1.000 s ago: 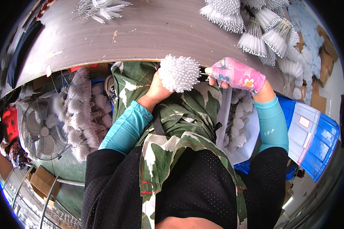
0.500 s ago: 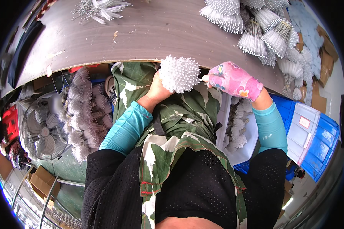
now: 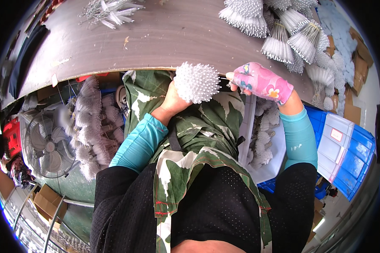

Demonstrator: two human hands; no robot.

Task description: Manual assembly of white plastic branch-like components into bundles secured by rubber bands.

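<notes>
My left hand (image 3: pixel 176 99) is closed around a bundle of small white bristle brushes (image 3: pixel 197 83), held over my lap by the table's front edge. Their white tips face up in a dense round cluster, which hides most of my fingers and the lower part of the bundle. Just right of the cluster, apart from it, is my right hand (image 3: pixel 259 81) in a pink flowered fingerless glove. Its fingers are bent in and drawn together; whether a small thing sits between the fingertips cannot be made out.
On the table (image 3: pixel 156 38), tied brush bundles (image 3: pixel 278 42) are piled at the far right, and loose wire-handled brushes (image 3: pixel 109 12) lie at the far left. A standing fan (image 3: pixel 50 145) and hanging brushes (image 3: pixel 88 126) are at left. White tub (image 3: pixel 272 156) and blue crates (image 3: pixel 354 162) stand at right.
My right hand has drawn a little to the right, away from the cluster of tips. My left hand and the bundle have hardly moved.
</notes>
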